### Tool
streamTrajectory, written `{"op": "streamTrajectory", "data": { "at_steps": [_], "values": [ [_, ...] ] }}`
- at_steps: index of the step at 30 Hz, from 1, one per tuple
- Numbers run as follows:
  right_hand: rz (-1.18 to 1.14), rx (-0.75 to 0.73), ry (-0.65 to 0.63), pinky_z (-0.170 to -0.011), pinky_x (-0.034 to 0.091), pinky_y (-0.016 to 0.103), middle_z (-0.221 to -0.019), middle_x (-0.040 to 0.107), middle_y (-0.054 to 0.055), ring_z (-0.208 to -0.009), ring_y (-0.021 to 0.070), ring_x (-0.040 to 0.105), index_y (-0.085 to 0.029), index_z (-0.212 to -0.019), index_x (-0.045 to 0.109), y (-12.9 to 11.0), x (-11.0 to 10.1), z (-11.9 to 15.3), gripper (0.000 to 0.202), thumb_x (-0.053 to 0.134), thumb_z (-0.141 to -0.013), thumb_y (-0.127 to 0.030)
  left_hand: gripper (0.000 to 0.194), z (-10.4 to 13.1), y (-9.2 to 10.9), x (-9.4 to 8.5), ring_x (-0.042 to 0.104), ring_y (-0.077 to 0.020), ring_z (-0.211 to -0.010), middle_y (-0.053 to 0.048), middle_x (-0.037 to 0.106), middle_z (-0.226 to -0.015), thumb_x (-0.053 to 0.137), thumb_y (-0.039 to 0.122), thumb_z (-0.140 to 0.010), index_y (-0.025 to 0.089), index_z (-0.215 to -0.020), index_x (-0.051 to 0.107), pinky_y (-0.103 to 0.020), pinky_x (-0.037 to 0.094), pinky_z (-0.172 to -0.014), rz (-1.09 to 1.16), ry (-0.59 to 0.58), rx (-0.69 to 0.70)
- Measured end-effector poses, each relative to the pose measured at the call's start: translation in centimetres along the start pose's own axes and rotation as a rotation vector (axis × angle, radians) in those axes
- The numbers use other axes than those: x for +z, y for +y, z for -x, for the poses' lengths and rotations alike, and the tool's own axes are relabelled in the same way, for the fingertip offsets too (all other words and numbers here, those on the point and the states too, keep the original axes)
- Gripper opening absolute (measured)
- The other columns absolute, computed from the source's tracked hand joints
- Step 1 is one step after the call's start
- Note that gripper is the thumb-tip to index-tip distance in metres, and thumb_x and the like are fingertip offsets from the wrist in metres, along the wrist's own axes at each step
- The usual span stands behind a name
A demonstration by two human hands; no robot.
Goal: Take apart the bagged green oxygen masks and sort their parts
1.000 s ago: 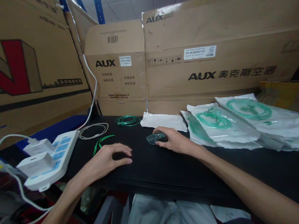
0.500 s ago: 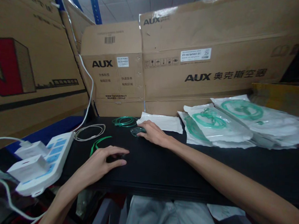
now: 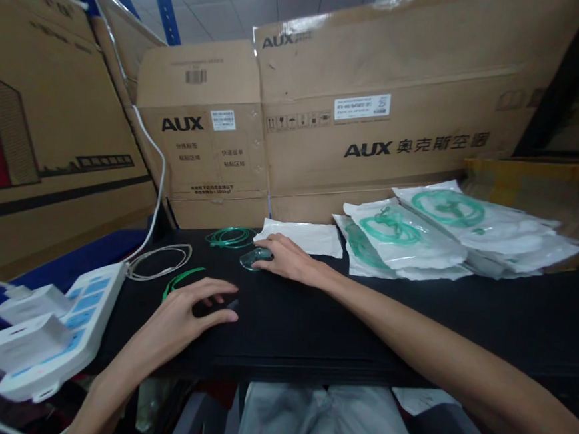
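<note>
My right hand [image 3: 286,257] reaches to the back of the black table [image 3: 310,332], its fingers closed over a clear greenish oxygen mask [image 3: 250,259]. The fingers cover part of the mask. Just behind it lies a coil of green tubing [image 3: 230,237], with a flat white bag [image 3: 302,237] beside it. My left hand [image 3: 197,309] rests nearer the front, thumb and fingers apart. Between its fingertips shows a small dark piece [image 3: 233,304]; whether it is touched I cannot tell. Behind this hand, green strips [image 3: 180,280] lie on the table.
White bags with green tubing [image 3: 408,233] are piled at the back right. On the left stands a power strip [image 3: 80,324] with white plugs, beside a loop of pale cable [image 3: 160,260]. Large cardboard sheets [image 3: 320,146] wall the table's back; another [image 3: 52,111] stands left.
The view has shifted a little, so everything sits slightly further left. Both hands stay in nearly the same places on the table, and the right hand remains on the mask.
</note>
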State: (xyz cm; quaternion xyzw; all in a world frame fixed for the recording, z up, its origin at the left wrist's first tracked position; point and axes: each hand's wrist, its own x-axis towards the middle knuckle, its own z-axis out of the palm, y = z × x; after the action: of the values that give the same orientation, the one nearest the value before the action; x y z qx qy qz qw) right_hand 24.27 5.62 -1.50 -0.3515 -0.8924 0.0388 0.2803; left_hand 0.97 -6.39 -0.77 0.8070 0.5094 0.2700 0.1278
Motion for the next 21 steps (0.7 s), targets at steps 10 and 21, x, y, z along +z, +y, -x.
{"op": "streamTrajectory", "data": {
  "at_steps": [10,21],
  "values": [
    [0.107,0.140,0.159,-0.089,0.048,0.037,-0.105,0.076,0.012,-0.098,0.0270,0.069,-0.016,-0.105,0.077,3.7,-12.0,6.0,0.033,0.055,-0.096,-0.038,0.035,-6.6,10.0,4.0,0.072,-0.0236,-0.089,-0.004,0.078,-0.097,0.056,0.051,-0.093,0.024,-0.101,0.076,-0.033,0.056,-0.084,0.364,-0.015,0.106],
    [-0.136,0.469,0.717,-0.070,0.052,0.034,-0.074,0.076,0.006,-0.072,0.0223,0.069,-0.020,-0.072,0.074,8.7,-15.2,11.9,0.035,0.061,-0.088,-0.048,0.022,-23.8,15.6,17.1,0.072,-0.0194,-0.074,-0.015,0.074,-0.084,0.074,0.028,-0.085,0.007,-0.087,0.068,-0.031,0.060,-0.076,1.148,-0.299,-0.298]
  ]
}}
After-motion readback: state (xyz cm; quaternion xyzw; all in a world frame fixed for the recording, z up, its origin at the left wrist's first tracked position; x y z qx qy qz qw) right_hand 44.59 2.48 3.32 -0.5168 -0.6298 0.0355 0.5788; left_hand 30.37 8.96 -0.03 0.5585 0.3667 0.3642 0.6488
